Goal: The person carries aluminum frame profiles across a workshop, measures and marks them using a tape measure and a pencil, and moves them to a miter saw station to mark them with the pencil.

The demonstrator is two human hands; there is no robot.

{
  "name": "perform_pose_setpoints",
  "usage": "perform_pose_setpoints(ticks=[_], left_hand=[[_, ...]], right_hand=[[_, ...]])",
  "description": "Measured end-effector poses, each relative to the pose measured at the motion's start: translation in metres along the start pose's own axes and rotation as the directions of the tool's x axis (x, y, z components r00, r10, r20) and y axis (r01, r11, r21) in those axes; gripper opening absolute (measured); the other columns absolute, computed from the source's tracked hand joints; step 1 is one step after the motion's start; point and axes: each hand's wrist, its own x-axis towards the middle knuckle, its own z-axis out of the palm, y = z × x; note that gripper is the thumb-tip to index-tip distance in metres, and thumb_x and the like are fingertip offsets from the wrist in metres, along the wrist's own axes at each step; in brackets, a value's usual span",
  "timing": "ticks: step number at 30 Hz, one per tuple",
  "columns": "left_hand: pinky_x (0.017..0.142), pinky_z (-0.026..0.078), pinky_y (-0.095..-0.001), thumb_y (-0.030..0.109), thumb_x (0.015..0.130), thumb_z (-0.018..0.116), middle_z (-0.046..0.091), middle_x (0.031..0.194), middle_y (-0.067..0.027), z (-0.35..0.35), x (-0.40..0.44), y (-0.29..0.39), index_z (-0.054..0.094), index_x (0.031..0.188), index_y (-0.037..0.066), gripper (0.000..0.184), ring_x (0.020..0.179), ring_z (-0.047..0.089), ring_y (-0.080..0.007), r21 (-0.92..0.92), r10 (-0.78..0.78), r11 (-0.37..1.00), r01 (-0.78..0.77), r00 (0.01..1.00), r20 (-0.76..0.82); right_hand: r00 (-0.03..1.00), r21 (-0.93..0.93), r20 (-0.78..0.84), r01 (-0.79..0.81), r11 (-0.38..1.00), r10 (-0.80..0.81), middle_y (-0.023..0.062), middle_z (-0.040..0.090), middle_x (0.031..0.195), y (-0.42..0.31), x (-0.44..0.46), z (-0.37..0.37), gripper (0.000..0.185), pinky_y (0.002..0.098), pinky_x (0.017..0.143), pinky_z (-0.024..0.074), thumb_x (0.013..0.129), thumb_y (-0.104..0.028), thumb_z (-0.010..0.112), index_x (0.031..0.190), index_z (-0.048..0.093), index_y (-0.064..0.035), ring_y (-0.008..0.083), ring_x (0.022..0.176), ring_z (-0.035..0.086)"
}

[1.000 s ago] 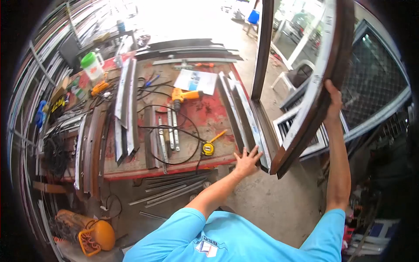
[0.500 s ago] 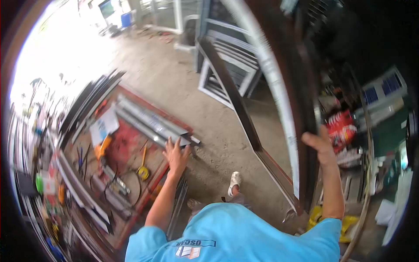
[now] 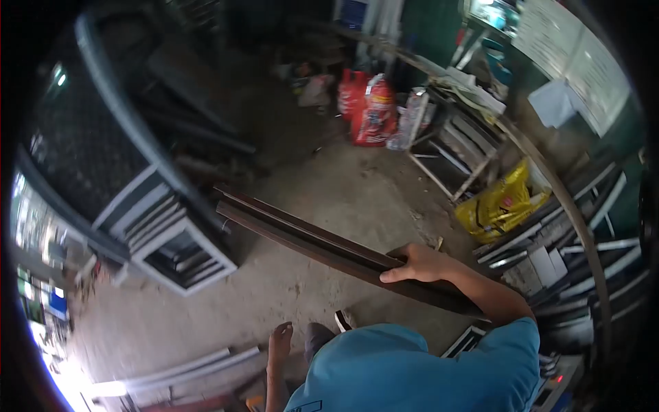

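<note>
My right hand [image 3: 420, 264] grips the upper edge of a long brown metal frame [image 3: 309, 245], thumb on the near side and fingers over the far side. The frame is seen nearly edge-on from above and slants from the middle left down to my right elbow. Its lower part is hidden. My left hand [image 3: 279, 341] hangs low beside my leg, apart from the frame. Its fingers are loosely bent and slightly apart, and nothing shows in them.
White-edged frames [image 3: 184, 255] lean together at the left. Red bags [image 3: 374, 110] stand at the back, and a yellow bag [image 3: 504, 202] lies at the right near a small rack [image 3: 456, 147]. Long profiles [image 3: 185, 371] lie at the lower left.
My view has turned right, away from the cluttered workbench. The brown frame has swung from upright at my right to lying across my front. My left hand has left the bench edge and dropped.
</note>
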Motion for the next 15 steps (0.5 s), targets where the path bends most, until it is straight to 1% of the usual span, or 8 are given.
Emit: perform_pose_setpoints(ticks=[2,4,6,7,10,11,14,15], left_hand=[[0.095,0.052,-0.0381,0.035,0.099,0.063,0.07,0.12,-0.0226,0.008,0.071,0.032,0.068,0.124,0.0,0.044,0.111,0.068,-0.0295,0.089,0.087,0.991,-0.095,0.992,0.096],[0.095,0.052,-0.0393,0.035,0.097,0.066,0.069,0.121,-0.0228,0.028,0.15,0.059,0.068,0.125,0.0,0.044,0.112,0.068,-0.03,0.135,0.139,0.976,-0.168,0.969,0.203],[0.098,0.051,-0.0394,0.038,0.094,0.071,0.063,0.132,-0.0244,0.055,0.222,0.096,0.057,0.137,0.0,0.059,0.116,0.065,-0.0322,0.1,0.096,0.986,-0.136,0.938,0.335],[0.099,0.05,-0.0391,0.039,0.094,0.071,0.06,0.136,-0.0246,0.07,0.255,0.124,0.052,0.141,-0.001,0.064,0.119,0.063,-0.0317,0.104,0.067,0.988,-0.115,0.924,0.377],[0.103,0.048,-0.041,0.044,0.091,0.074,0.048,0.148,-0.027,0.132,0.377,0.174,0.038,0.151,-0.001,0.084,0.128,0.056,-0.0343,0.057,0.063,0.993,-0.099,0.888,0.455],[0.104,0.047,-0.0422,0.046,0.089,0.076,0.044,0.152,-0.0281,0.145,0.407,0.172,0.033,0.154,-0.001,0.091,0.132,0.053,-0.0359,0.044,0.057,0.995,-0.088,0.876,0.48],[0.103,0.048,-0.0429,0.05,0.081,0.082,0.045,0.15,-0.0302,0.188,0.495,0.232,0.029,0.155,-0.002,0.105,0.134,0.052,-0.0364,-0.018,-0.056,0.997,0.073,0.88,0.471],[0.108,0.043,-0.0416,0.053,0.077,0.084,0.042,0.152,-0.0298,0.194,0.521,0.256,0.029,0.155,-0.005,0.112,0.137,0.048,-0.0363,-0.004,-0.114,0.992,0.129,0.892,0.437]], right_hand=[[0.998,0.091,-0.041,-0.043,0.995,0.047,0.0198,0.073,0.11,0.011,-0.012,-0.027,0.075,0.0378,0.091,0.0497,0.08,-0.055,0.076,0.126,0.068,0.003,0.0301,0.104,0.069],[0.99,0.154,-0.13,-0.039,0.987,0.059,0.0171,0.072,0.106,0.011,-0.016,-0.056,0.071,0.0367,0.089,0.0492,0.082,-0.054,0.076,0.125,0.068,0.0026,0.0252,0.1,0.067],[0.966,0.178,-0.257,0.048,0.983,-0.001,0.0158,0.073,0.097,0.022,-0.006,-0.078,0.068,0.0359,0.084,0.0498,0.085,-0.054,0.075,0.121,0.07,0.0035,0.0219,0.092,0.066],[0.954,0.203,-0.299,0.085,0.975,-0.02,0.0119,0.07,0.091,0.022,0.003,-0.093,0.063,0.0343,0.079,0.0491,0.086,-0.049,0.075,0.117,0.07,0.0052,0.0165,0.087,0.061],[0.928,0.288,-0.364,0.026,0.957,0.084,0.0069,0.066,0.087,0.021,0.042,-0.14,0.054,0.0327,0.075,0.0478,0.088,-0.043,0.075,0.112,0.07,0.0054,0.0133,0.083,0.056],[0.927,0.351,-0.331,-0.055,0.935,0.179,0.003,0.064,0.085,0.002,0.054,-0.16,0.049,0.0324,0.072,0.0463,0.088,-0.039,0.074,0.108,0.07,0.0054,0.0124,0.081,0.055],[0.915,0.465,-0.383,0.073,0.882,0.126,0.0011,0.063,0.085,-0.006,0.117,-0.206,0.05,0.0311,0.07,0.0453,0.087,-0.039,0.076,0.109,0.07,0.005,0.0116,0.081,0.054],[0.903,0.533,-0.415,0.143,0.834,0.111,0.0009,0.062,0.088,-0.015,0.137,-0.224,0.056,0.0306,0.071,0.0438,0.084,-0.041,0.078,0.114,0.067,0.0058,0.0115,0.082,0.053]])
